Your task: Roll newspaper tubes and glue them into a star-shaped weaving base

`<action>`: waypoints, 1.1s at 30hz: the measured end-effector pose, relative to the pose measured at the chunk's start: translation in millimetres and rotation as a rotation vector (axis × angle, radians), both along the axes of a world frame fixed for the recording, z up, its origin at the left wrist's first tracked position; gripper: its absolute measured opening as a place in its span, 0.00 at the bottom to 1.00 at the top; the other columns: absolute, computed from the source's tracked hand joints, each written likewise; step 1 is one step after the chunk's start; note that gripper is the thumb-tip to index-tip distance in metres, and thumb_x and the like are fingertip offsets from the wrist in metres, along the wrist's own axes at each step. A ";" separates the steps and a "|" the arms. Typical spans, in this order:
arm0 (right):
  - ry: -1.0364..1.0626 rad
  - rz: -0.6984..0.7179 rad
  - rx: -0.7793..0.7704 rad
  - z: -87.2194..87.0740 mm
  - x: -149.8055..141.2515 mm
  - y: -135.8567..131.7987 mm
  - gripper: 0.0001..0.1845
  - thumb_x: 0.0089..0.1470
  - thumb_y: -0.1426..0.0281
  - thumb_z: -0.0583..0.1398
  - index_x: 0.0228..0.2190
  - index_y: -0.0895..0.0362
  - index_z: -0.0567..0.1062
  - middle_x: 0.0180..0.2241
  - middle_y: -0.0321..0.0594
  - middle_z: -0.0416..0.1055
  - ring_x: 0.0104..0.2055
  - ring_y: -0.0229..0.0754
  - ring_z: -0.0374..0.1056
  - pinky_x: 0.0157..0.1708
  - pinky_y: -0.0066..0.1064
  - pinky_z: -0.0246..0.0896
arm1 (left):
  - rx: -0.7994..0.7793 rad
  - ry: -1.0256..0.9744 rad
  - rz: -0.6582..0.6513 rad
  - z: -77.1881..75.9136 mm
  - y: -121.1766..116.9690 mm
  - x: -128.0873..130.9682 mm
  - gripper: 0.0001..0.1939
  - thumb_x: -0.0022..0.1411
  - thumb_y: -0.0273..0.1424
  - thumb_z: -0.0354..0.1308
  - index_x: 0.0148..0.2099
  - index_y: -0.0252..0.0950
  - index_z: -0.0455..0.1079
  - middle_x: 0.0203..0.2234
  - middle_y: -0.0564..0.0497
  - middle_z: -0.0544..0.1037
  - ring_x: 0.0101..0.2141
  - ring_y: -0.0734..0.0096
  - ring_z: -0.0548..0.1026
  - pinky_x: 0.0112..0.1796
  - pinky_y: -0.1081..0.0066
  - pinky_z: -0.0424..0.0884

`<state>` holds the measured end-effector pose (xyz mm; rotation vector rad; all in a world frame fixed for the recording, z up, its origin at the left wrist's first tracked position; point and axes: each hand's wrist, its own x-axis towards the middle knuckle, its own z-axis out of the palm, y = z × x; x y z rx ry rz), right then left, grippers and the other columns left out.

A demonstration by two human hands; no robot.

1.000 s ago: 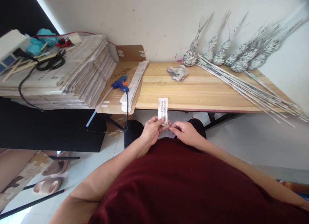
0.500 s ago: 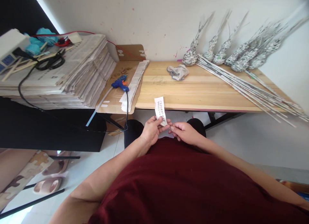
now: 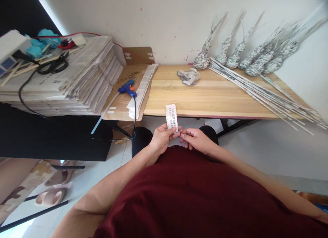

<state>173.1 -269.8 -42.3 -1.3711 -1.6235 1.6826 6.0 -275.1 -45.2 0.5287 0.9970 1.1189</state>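
Cloth (image 3: 189,76), paper rods (image 3: 252,86) on wooden table (image 3: 205,101)

The strip of paper (image 3: 171,114) bears two lines of printed Chinese characters running along its length; one seems to include 公开, though the print is small. Faint print on the top sheet of the newspaper stack (image 3: 77,79) and lettering on the cardboard box (image 3: 126,126) cannot be read.

Worn garments: a plain, dark maroon top (image 3: 192,200), its fabric smooth and lightly creased; black legwear (image 3: 141,139); both forearms (image 3: 128,171) and hands (image 3: 162,139) uncovered.
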 end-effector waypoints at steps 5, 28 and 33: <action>0.024 -0.079 0.022 1.4 -3.5 0.2 0.12 0.53 0.62 0.62 0.31 0.59 0.73 0.22 0.37 0.71 0.21 0.32 0.65 0.19 0.22 0.62 | 0.046 0.123 -0.063 -5.4 0.1 -0.4 0.11 0.52 0.27 0.66 0.39 0.30 0.75 0.35 0.43 0.80 0.28 0.77 0.75 0.25 0.80 0.68; 0.058 -0.151 0.044 -2.5 -4.0 -1.9 0.10 0.51 0.63 0.62 0.31 0.59 0.73 0.21 0.35 0.70 0.19 0.30 0.62 0.17 0.21 0.57 | -0.085 0.144 -0.130 -4.6 -4.2 -8.9 0.05 0.48 0.21 0.64 0.31 0.27 0.73 0.27 0.45 0.78 0.25 0.76 0.75 0.28 0.77 0.73; 0.009 -0.131 0.039 -1.4 -3.2 -4.1 0.14 0.51 0.59 0.62 0.32 0.58 0.74 0.19 0.34 0.70 0.15 0.28 0.56 0.14 0.21 0.49 | -0.044 0.221 -0.186 -3.4 -4.0 -11.0 0.06 0.47 0.21 0.62 0.32 0.28 0.71 0.23 0.48 0.76 0.20 0.78 0.73 0.22 0.79 0.69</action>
